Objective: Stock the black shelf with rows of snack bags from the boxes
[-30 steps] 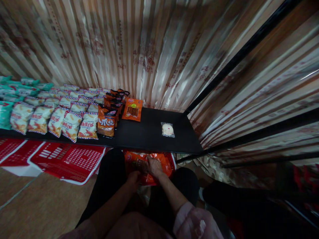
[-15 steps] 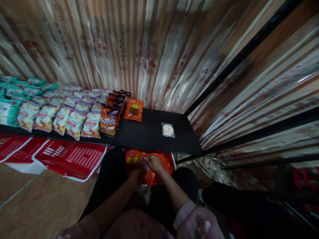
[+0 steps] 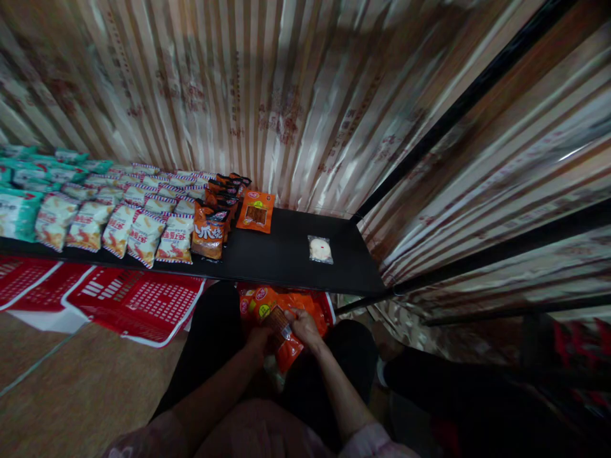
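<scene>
Between my knees, both hands hold an orange snack packet (image 3: pixel 285 343) with a clear window showing brown strips. My left hand (image 3: pixel 259 339) grips its left side, and my right hand (image 3: pixel 304 326) pinches its upper right part. Beneath and behind it lie more orange packets (image 3: pixel 312 300) in a red basket (image 3: pixel 329 306) with a white rim. On the black shelf (image 3: pixel 286 264) above, a similar orange packet (image 3: pixel 256 212) leans beside black-and-orange bags (image 3: pixel 209 232). A small clear packet with a round white item (image 3: pixel 320 249) lies farther right on the shelf.
Rows of white snack bags (image 3: pixel 143 236) and teal bags (image 3: pixel 19 213) fill the shelf's left part. Red baskets (image 3: pixel 138 305) stand below it. A striped curtain (image 3: pixel 286 95) hangs behind, with black poles (image 3: pixel 449 121) at the right. A dark-clothed leg (image 3: pixel 420 381) shows at lower right.
The held packet has shifted slightly right and toward me, and my right hand has moved with it, a little lower. The items on the shelf have stayed in place.
</scene>
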Tool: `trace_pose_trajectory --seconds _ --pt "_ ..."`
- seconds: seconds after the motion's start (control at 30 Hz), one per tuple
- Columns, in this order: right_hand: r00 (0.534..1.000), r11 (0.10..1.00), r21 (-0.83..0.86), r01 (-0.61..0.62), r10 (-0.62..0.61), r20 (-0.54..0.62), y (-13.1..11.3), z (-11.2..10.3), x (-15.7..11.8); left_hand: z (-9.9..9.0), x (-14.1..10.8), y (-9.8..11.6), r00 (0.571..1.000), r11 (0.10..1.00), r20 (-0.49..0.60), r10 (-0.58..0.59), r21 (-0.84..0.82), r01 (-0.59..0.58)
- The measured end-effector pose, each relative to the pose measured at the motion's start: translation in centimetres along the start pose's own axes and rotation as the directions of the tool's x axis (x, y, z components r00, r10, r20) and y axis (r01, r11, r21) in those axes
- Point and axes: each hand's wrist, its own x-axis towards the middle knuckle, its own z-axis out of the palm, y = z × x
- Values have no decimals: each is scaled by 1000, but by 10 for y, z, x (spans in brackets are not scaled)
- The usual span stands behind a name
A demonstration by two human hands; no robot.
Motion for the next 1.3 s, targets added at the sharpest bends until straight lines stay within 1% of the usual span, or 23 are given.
trace_pose_trajectory --seconds 0.17,0.3,0.43,0.53,0.6,0.7,0.83,1.03,1.13,1.23,1.3 --pt "1000 997 82 12 -13 3 4 2 -9 0 -11 1 999 1000 48 19 3 -19" --pt "1000 988 150 22 -23 10 3 -3 -19 1 -21 1 996 1000 83 24 -14 -23" --pt "998 987 147 60 -61 -2 -9 -14 -31 2 -30 0 994 1000 112 1 -16 0" --pt "996 992 103 76 -79 27 -20 -25 -41 1 -36 -2 990 1000 138 -9 -16 11" --pt "996 994 71 79 -82 41 -26 -32 -46 0 -40 -3 982 1000 189 -10 -20 14" --pt "995 995 49 88 -90 41 -34 -43 -52 -1 -47 -4 958 999 287 -12 -27 21" --pt "994 994 57 96 -98 40 -41 -55 -59 0 -58 -2 943 999 333 17 -54 1" --pt "991 989 76 129 -132 31 -49 -67 -68 6 -80 6 940 998 336 61 -46 -48" --pt "990 982 130 137 -141 23 -54 -71 -71 8 -90 12 926 995 365 96 -54 -81" --pt "990 973 192 129 -138 32 -59 -74 -74 9 -95 15 918 992 376 125 -76 -104" --pt "990 971 203 125 -135 32 -62 -75 -75 9 -97 17 910 988 387 147 -101 -117"
